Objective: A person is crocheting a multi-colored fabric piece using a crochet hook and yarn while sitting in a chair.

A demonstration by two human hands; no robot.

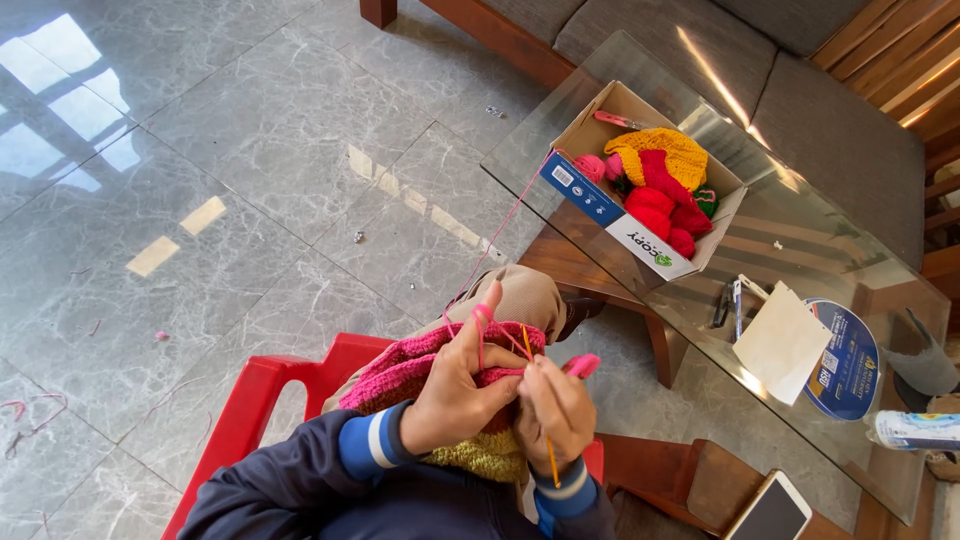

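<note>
My left hand [455,385] grips a pink crocheted piece [405,368] on my lap, and pink yarn [505,220] is looped over its raised forefinger. My right hand [555,408] holds a thin orange crochet hook [548,455] against the edge of the same piece. A yellow-green band of the work [490,458] shows below my hands. The yarn strand runs up from my fingers to an open cardboard box [600,205] on the glass table, which holds red, pink and yellow yarn balls [662,185].
I sit on a red plastic chair [250,400] over a grey marble floor [220,180]. The glass table [800,230] also bears a white paper [785,340], a round blue disc [850,360] and a bottle [915,430]. A phone [770,510] lies lower right. A grey sofa [840,130] stands behind.
</note>
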